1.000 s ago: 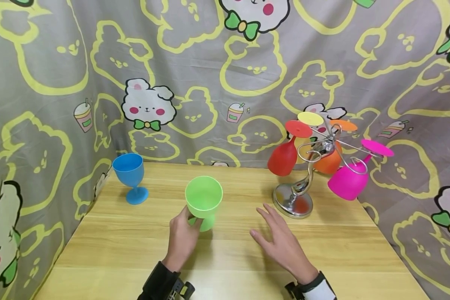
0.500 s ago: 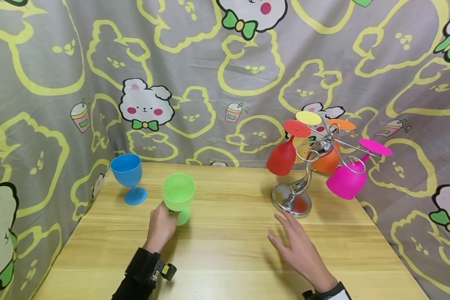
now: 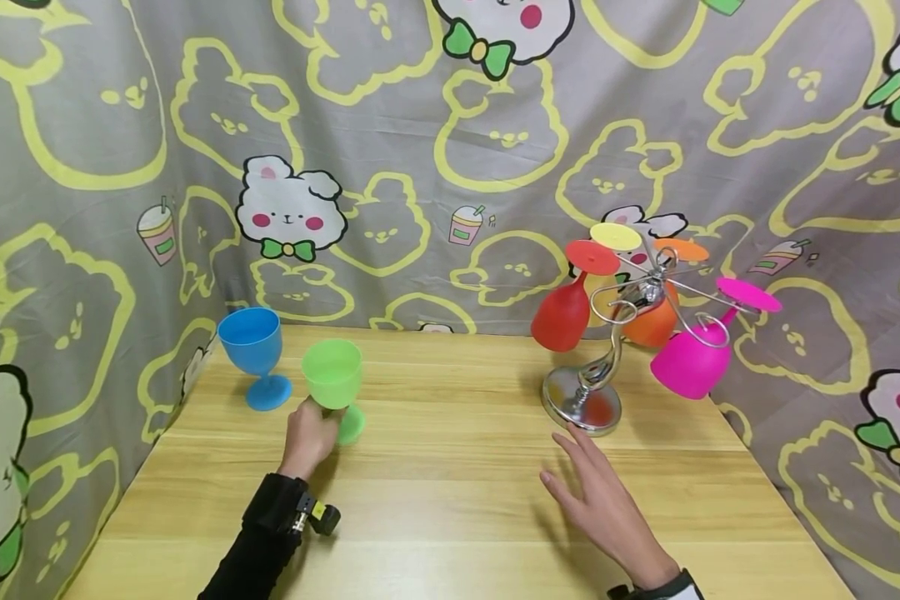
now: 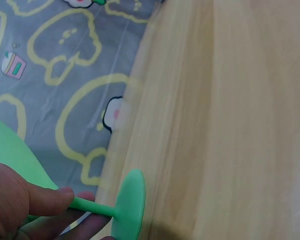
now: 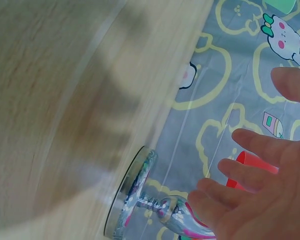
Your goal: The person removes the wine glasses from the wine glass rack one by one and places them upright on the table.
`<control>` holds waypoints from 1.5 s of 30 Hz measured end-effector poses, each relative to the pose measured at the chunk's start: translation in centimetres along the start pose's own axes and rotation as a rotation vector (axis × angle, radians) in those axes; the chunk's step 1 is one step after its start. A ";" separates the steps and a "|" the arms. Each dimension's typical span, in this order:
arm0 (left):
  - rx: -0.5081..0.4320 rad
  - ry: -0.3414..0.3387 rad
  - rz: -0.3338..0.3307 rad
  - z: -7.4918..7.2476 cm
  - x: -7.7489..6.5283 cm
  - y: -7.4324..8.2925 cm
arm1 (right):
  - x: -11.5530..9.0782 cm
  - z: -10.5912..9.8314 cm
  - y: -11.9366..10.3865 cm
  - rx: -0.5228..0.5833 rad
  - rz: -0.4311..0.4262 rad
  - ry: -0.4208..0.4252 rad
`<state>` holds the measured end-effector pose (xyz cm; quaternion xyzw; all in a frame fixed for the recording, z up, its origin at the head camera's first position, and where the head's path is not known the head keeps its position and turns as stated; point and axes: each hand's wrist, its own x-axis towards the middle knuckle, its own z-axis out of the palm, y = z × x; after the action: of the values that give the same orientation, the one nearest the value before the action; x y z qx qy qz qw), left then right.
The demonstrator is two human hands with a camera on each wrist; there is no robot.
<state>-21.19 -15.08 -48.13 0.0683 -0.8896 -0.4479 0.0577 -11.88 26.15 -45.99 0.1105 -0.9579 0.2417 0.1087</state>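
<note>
My left hand pinches the stem of a light green plastic goblet, bowl up, left of the table's middle. In the left wrist view, thumb and fingers lie around the stem just above the round foot. Whether that foot touches the table I cannot tell. A blue goblet stands upright just to its left, apart from it. With fingers spread and holding nothing, my right hand hovers in front of a chrome goblet rack. The right wrist view shows the same hand with straight fingers near the rack's base.
Upside down on the rack hang a red goblet, a yellow one, an orange one and a magenta one. The wooden table is bordered at back and sides by a patterned grey curtain.
My left hand has carried the green goblet leftward and slightly back, closer to the blue goblet. The right hand has shifted a little to the right. The rack stays in place.
</note>
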 end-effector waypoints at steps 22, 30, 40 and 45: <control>-0.074 -0.029 -0.054 -1.0 5.4 -1.8 | 0.1 0.4 0.2 0.016 -0.011 -0.012; -0.069 -0.034 -0.084 -1.2 6.3 -2.1 | -0.2 0.7 0.4 0.028 -0.008 -0.017; -0.086 -0.033 -0.105 -1.4 6.7 -2.2 | -0.5 0.7 0.3 0.017 -0.006 -0.003; -0.075 -0.057 -0.117 -1.5 7.0 -2.4 | -0.4 0.8 0.3 0.016 -0.006 -0.005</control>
<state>-27.72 -18.88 -48.90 0.1053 -0.8679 -0.4854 0.0087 -11.65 26.12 -46.89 0.1148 -0.9559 0.2486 0.1059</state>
